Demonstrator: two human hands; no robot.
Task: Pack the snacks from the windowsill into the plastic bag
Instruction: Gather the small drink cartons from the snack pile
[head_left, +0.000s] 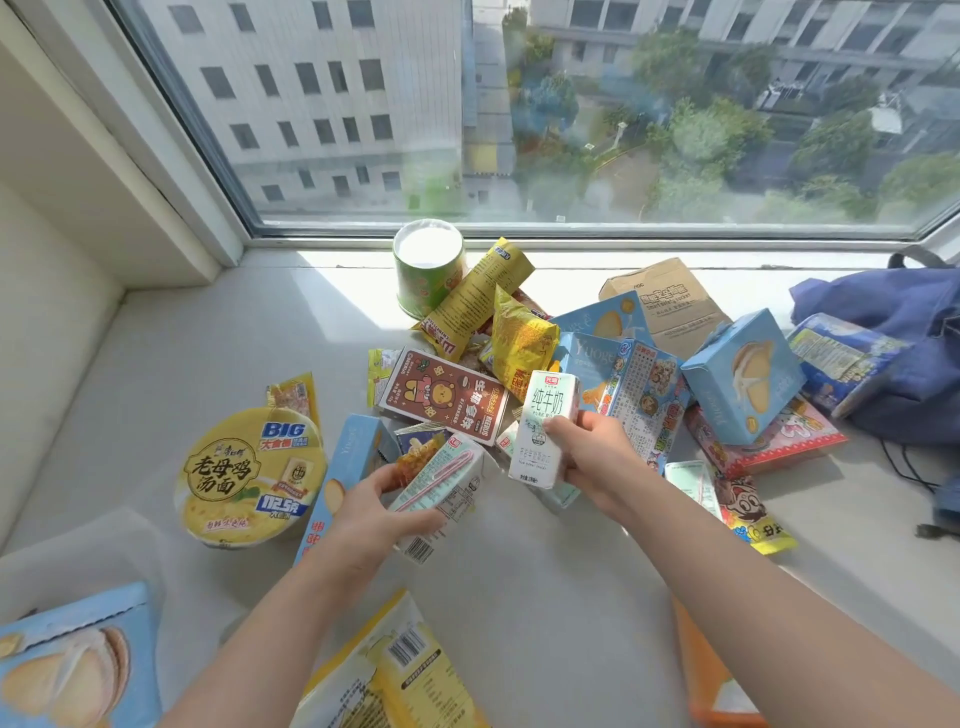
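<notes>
Gripping a small upright milk carton, my right hand curls round its lower half, hiding the print there. My left hand clasps a second carton, tilted flat, pink straw showing. Both are smooth, boxy card. Crinkly foil packets and boxes, the snack pile, lie on the windowsill at twelve o'clock. At seven o'clock a blue biscuit box is cut off; the filmy pale shape above it I cannot identify.

The windowsill was smooth, matt and off-white. The milk carton was coated paperboard with a slight sheen. The yellow snack bag was glossy, crinkled plastic film. The brown box was matt cardboard. The blue bag was matt cloth.
</notes>
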